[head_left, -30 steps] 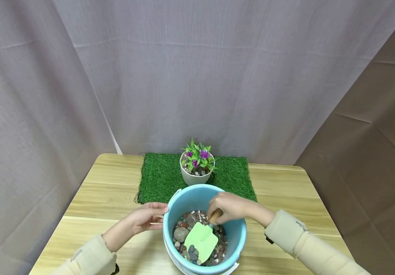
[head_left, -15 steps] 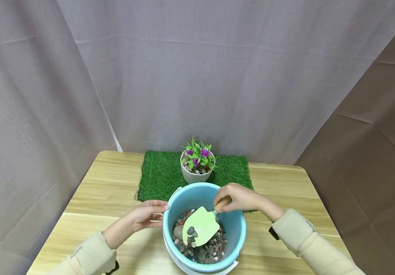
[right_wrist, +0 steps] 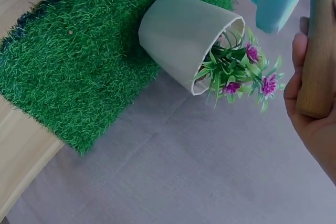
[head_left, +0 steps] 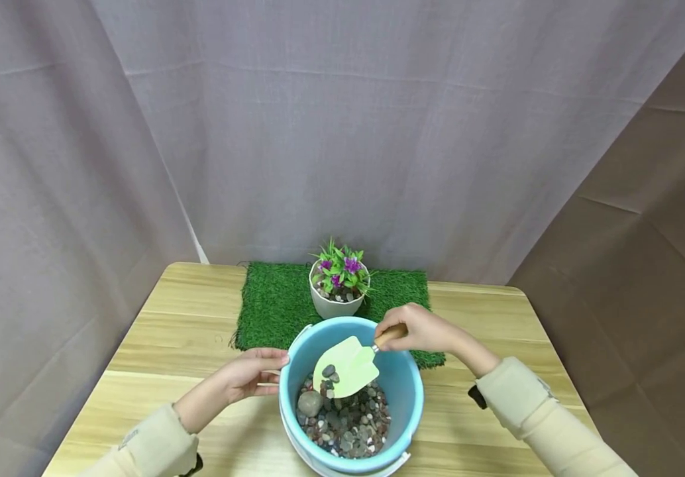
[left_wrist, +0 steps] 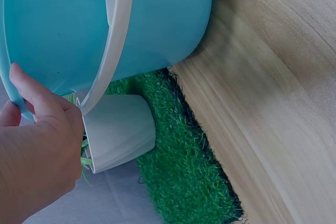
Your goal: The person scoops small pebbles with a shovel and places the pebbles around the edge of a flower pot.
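My right hand (head_left: 417,329) grips the wooden handle (right_wrist: 318,59) of a small trowel with a pale green blade (head_left: 347,368). On the blade lie several dark pebbles (head_left: 329,372). The blade is tilted, just above the stones inside a light blue bucket (head_left: 411,404). With thumb and fingers, my left hand (head_left: 254,377) pinches the bucket's rim on its left side; the left wrist view shows that hand (left_wrist: 42,145) at the rim too. Mixed pebbles (head_left: 348,430) and one larger grey stone (head_left: 309,403) cover the bucket's bottom.
Behind the bucket, a white pot (head_left: 335,307) with a purple-flowered plant (head_left: 342,268) stands on a green artificial grass mat (head_left: 277,298). The bucket's white handle (left_wrist: 116,35) hangs down its side. Beneath everything is a wooden table (head_left: 187,331), with grey curtains (head_left: 330,132) behind it.
My right hand has lifted the trowel up and away from the stones, and several pebbles have come up on its blade. The left hand has stayed at the bucket's rim.
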Demonstrator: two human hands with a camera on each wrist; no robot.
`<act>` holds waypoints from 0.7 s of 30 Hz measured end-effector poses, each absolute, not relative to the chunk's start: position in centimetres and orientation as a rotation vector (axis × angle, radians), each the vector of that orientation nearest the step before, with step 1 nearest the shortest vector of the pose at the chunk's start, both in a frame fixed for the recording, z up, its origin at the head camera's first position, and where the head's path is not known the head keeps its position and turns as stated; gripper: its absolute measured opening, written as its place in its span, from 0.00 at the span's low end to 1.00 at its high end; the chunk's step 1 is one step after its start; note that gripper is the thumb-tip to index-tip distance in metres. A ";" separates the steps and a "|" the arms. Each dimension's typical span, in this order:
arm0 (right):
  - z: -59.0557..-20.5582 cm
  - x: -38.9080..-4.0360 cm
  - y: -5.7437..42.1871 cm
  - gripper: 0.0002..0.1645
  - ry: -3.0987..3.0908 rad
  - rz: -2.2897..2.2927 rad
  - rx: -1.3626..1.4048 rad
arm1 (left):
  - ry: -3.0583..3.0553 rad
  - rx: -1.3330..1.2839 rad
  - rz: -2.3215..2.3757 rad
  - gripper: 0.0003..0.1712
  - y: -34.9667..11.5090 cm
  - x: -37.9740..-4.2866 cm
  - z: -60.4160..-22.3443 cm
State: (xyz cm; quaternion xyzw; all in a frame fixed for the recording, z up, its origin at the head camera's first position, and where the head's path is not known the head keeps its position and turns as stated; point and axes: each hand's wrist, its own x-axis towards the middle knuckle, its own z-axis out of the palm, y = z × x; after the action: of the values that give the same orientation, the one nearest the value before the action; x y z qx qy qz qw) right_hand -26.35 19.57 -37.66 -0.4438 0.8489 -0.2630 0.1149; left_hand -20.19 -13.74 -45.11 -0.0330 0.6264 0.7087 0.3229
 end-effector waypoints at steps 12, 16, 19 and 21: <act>-37.0 -26.8 19.9 0.10 2.581 -0.899 -1.168 | 1.618 -0.078 1.868 0.21 -13.8 -20.0 -44.9; -36.9 -26.8 20.0 0.10 2.623 -0.905 -1.107 | 1.617 -0.075 1.869 0.20 -13.9 -20.0 -44.9; -36.9 -26.7 20.1 0.11 2.630 -0.918 -1.068 | 1.616 -0.072 1.869 0.19 -13.9 -20.1 -44.9; -37.0 -26.8 20.0 0.11 2.624 -0.934 -1.047 | 1.614 -0.072 1.871 0.17 -13.9 -20.1 -44.9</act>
State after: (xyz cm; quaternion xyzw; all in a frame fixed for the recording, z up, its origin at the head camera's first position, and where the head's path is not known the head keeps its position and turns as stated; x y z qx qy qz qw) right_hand -26.75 20.05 -36.99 -0.3508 0.8789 -0.3126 0.0827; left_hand -20.07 -13.88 -44.88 -0.0276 0.6166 0.7150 0.3285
